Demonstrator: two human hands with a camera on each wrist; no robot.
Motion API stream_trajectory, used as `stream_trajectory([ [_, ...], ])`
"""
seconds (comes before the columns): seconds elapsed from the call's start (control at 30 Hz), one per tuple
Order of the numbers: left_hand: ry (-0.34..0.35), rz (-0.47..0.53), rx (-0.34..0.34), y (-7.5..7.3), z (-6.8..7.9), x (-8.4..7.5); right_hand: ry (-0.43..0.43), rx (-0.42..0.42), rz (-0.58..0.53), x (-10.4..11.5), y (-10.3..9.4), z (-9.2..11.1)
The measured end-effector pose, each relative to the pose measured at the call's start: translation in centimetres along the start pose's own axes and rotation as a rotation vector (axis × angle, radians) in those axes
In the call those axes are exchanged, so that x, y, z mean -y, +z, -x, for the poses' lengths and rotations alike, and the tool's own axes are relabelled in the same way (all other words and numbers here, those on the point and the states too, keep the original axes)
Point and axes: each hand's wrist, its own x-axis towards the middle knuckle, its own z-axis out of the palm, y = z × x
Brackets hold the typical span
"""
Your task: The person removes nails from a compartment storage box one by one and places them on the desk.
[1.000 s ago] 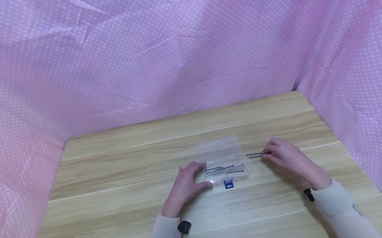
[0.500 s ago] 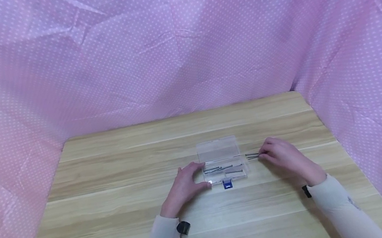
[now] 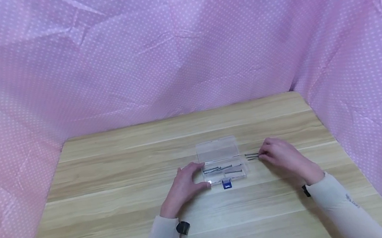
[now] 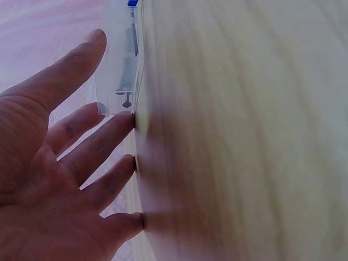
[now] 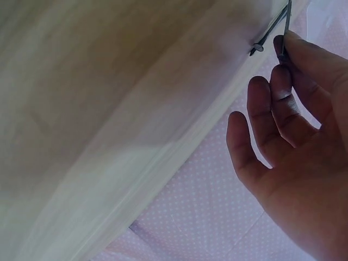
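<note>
Steadying, apparently, hinged plastic box point(image 3: 222, 159): left hand point(image 3: 185, 185), spread wide across left end. Right hand point(image 3: 282, 156) pinching nail point(image 5: 286, 27) beyond box's right end.

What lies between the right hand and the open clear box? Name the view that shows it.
In the head view, metal nails lie between the right hand and the clear box, with ends at the fingertips.
</note>
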Motion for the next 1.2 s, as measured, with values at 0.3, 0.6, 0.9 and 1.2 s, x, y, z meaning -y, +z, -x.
stream_trajectory([
  [0.3,-0.003,0.005,0.0,-0.06,0.08,-0.05,-0.051,0.01,0.014,-0.09,0.24,-0.28],
  [0.6,-0.009,0.003,0.007,-0.11,0.08,-0.07,-0.056,0.037,0.023,0.0,0.21,-0.52],
  [0.9,-0.009,-0.002,0.012,-0.13,0.04,-0.04,-0.067,0.033,0.035,-0.1,0.33,-0.59],
  [1.2,-0.016,-0.006,0.014,-0.1,-0.05,-0.09,-0.08,0.02,0.054,-0.24,0.54,-0.65],
])
